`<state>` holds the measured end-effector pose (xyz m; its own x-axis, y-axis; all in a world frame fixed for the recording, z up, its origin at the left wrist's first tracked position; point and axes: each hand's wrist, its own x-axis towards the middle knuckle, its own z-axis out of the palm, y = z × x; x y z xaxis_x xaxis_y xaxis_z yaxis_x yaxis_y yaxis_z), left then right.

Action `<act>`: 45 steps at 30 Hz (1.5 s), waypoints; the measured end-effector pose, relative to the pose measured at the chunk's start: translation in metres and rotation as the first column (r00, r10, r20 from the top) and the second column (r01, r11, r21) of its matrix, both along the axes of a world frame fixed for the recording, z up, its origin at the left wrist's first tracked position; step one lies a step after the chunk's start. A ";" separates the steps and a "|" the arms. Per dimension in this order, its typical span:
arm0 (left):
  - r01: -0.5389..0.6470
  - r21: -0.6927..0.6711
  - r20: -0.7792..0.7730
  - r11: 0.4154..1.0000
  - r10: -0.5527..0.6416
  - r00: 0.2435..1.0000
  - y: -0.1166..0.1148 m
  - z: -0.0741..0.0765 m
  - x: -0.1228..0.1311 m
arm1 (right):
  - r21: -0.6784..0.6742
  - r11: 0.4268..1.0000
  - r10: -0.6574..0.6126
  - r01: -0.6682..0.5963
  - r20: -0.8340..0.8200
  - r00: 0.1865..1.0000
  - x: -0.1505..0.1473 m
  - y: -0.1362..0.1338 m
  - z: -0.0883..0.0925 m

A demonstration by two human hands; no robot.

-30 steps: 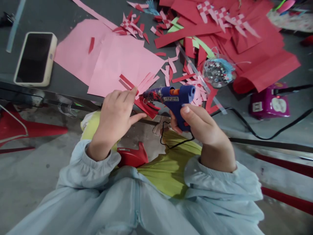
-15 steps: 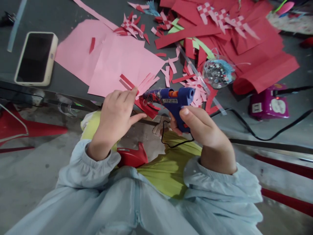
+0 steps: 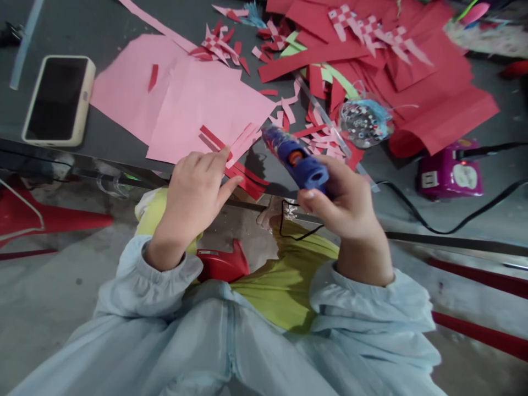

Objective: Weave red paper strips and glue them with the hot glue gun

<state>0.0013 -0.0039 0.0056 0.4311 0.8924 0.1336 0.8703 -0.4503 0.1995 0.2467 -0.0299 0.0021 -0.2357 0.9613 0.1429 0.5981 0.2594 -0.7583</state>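
My left hand (image 3: 193,199) lies over the table's front edge, its fingers stretched out flat and its thumb apart. The fingertips press on red paper strips (image 3: 251,180) and touch a narrow red strip (image 3: 212,140) that crosses the pink sheet. Pink paper strips (image 3: 244,140) fan out just beyond the index finger. My right hand (image 3: 344,198) is closed around a blue hot glue gun (image 3: 295,160), whose back end faces me. Its nozzle points away to the upper left, above the table and apart from the strips. The trigger is hidden.
Pink paper sheets (image 3: 198,104) and a white-cased phone (image 3: 60,100) lie on the left. Red paper (image 3: 437,104) is heaped at right, near a round container of beads (image 3: 364,124). A purple power block (image 3: 450,173) has a black cord (image 3: 429,223) along the front edge.
My right hand has drawn the glue gun away from the red strips and turned it, so its nozzle now points away from me. My left hand stays on the strips.
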 end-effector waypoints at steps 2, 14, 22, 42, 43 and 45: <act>-0.004 0.003 0.021 1.000 0.003 1.000 0.001 0.000 0.000 | 0.153 0.987 0.025 -0.044 0.127 0.992 -0.003 -0.001 -0.002; 0.032 0.023 0.044 0.999 -0.033 0.999 0.002 -0.003 -0.003 | 0.386 0.917 -0.066 -0.105 0.406 0.912 -0.009 -0.002 -0.008; 0.036 0.015 0.010 0.999 -0.036 0.999 0.003 -0.003 -0.002 | 0.415 0.906 -0.148 -0.081 0.490 0.859 -0.010 -0.001 -0.010; 0.052 0.009 0.003 0.999 -0.052 0.999 0.004 -0.001 -0.006 | 0.329 0.922 -0.026 -0.203 0.577 0.816 -0.014 0.003 -0.006; 0.058 0.010 0.002 0.998 -0.058 0.998 0.004 -0.001 -0.006 | 0.327 0.923 -0.026 -0.202 0.577 0.816 -0.014 0.003 -0.007; 0.065 0.008 -0.002 0.998 -0.065 0.998 0.003 -0.001 -0.006 | 0.327 0.923 -0.022 -0.204 0.573 0.819 -0.013 0.003 -0.007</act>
<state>-0.0049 -0.0005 0.0050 0.4887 0.8611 0.1403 0.8393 -0.5079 0.1940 0.2332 -0.0269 -0.0052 -0.4659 0.8372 0.2865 0.8435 0.5180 -0.1420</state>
